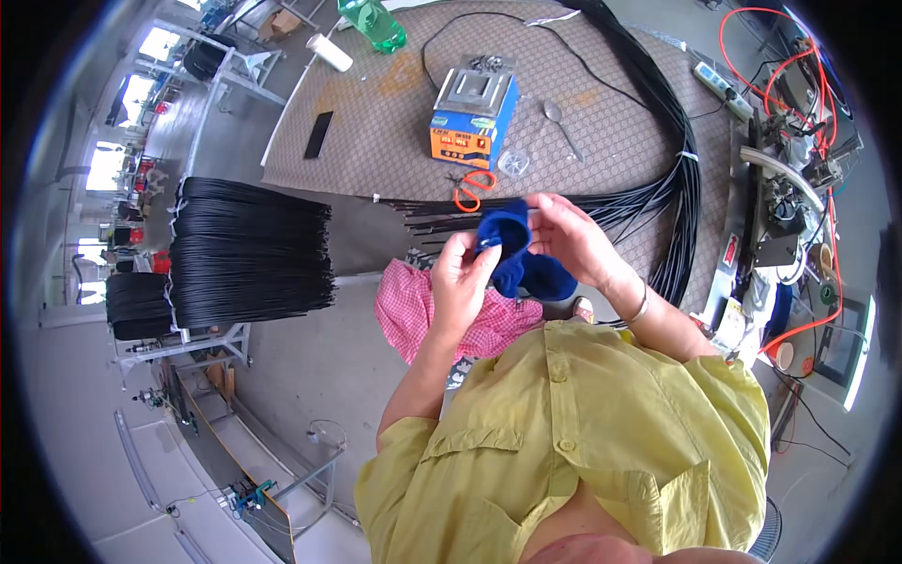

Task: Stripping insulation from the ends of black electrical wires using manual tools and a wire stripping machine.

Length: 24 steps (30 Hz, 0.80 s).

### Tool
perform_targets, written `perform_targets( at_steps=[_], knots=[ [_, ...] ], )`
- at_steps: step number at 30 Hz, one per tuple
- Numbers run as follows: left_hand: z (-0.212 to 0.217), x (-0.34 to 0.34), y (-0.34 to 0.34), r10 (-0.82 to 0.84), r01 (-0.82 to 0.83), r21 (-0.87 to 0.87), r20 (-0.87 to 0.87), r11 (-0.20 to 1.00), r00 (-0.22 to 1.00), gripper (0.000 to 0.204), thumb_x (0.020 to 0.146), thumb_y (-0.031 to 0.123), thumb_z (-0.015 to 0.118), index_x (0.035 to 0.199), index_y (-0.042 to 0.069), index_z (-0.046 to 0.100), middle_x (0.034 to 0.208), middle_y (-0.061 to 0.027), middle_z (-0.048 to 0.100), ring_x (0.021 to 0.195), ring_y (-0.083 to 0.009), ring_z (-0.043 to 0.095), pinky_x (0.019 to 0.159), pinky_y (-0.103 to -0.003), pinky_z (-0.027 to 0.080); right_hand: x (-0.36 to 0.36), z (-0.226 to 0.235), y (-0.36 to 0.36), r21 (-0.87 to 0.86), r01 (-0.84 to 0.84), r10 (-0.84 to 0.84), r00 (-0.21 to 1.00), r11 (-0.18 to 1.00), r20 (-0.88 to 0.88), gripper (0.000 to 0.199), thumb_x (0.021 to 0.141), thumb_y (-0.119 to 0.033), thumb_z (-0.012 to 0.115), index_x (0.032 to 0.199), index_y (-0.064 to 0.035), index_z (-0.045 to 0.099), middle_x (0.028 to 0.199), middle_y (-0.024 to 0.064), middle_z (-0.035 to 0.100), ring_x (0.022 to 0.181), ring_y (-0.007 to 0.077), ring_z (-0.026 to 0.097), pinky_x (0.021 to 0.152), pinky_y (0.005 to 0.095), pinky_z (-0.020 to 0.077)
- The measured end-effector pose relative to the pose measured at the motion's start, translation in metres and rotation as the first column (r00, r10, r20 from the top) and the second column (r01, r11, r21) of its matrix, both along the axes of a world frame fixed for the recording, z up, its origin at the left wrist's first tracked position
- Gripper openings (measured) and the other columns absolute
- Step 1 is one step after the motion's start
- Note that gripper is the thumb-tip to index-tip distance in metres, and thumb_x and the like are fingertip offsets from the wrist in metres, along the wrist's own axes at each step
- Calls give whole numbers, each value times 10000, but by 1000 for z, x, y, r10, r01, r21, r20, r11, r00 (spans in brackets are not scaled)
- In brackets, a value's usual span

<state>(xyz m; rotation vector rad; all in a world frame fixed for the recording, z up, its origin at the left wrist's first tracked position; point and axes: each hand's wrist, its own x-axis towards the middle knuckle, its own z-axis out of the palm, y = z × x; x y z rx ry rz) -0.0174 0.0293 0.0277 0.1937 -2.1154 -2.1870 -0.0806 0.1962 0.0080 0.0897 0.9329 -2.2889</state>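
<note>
**Blue sleeve held between both hands above the surface edge**

Blue fabric sleeve point(520, 254), a soft knitted tube, is held in the air between the two hands, just in front of the yellow shirt point(583, 423) and above the near edge of the surface point(395, 122). The left hand point(460, 282) is closed on the tube's open end, its fingers point(484, 252) pinching the rim. The right hand point(575, 240) is laid over the upper side, its fingers curled and pressed onto the cloth; whether anything small is gripped inside the tube cannot be told.

A slip is judged the likeliest fault: the rim is held only by the fingertips, and a pull from the right hand could free it, so that the sleeve would drop onto the pink checked cloth point(423, 305) below the fingers. Just beyond the fingers the ends of a black cable bundle point(658, 202) and orange-handled scissors point(473, 191) are found; the knit could be snagged on either if the hands were moved forward.

Few containers are seen. Beyond the scissors, a small clear plastic cup point(513, 163) is set beside a blue and orange box-shaped device point(474, 113); its contents cannot be made out. Farther off, a green bottle point(374, 23) is laid on its side, and its filling cannot be judged. A metal spoon point(560, 124) lies bare on the surface.
</note>
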Motion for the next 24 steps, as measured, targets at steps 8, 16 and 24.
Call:
perform_targets(
  at_steps=[8,16,24],
  knots=[
    [2,-8,41,-124,104,225,77,969,989,210,815,62,602,966,13,465,880,-14,538,770,-50,507,678,-195,438,11,13,36,302,-29,135,932,953,-337,286,793,-202,631,995,-9,572,853,10,587,766,79,525,716,224,434],
    [42,2,51,-257,69,-574,-253,816,933,492,706,41,692,1136,-3,457,1017,-90,508,796,-133,534,661,-249,454,6,30,48,531,305,353,482,791,-802,198,649,-21,553,835,8,615,736,137,593,691,222,591,625,318,462],
    [36,13,37,-301,187,-412,-233,892,925,386,722,-31,641,1069,6,475,961,-75,472,766,-116,526,621,-224,466,4,63,39,572,335,350,533,749,-771,129,657,-21,576,785,-4,560,655,89,563,598,168,554,575,291,447]
  ],
)
